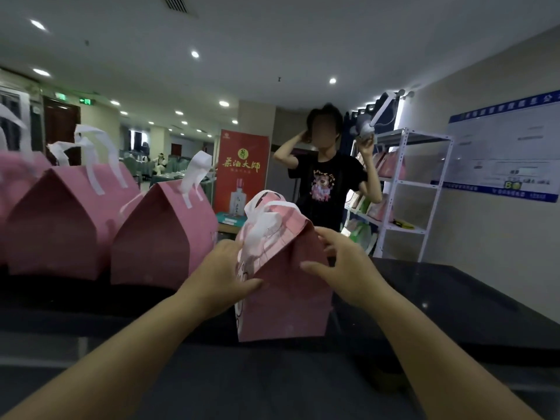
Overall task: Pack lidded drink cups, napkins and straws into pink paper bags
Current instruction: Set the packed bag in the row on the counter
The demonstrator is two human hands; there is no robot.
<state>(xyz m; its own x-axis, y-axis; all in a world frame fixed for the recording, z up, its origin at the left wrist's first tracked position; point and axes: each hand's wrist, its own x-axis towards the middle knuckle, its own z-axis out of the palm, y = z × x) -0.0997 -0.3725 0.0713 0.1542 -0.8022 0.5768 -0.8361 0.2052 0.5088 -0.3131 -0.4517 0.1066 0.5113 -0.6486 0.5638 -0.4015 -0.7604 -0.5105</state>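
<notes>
A pink paper bag [285,301] with white handles stands upright on the dark counter [454,301] in the middle of the view, its top folded together. My left hand [224,274] lies against the bag's left side, thumb across the front. My right hand [342,265] is at the bag's right upper edge, fingers spread and loosely bent around the fold. Whatever is inside the bag is hidden; no cups, napkins or straws show.
Three more closed pink bags [163,234] [69,219] [15,183] stand in a row at the left. A person in a black T-shirt [330,189] stands behind the counter. A white metal shelf [406,189] and a red banner [242,174] are further back.
</notes>
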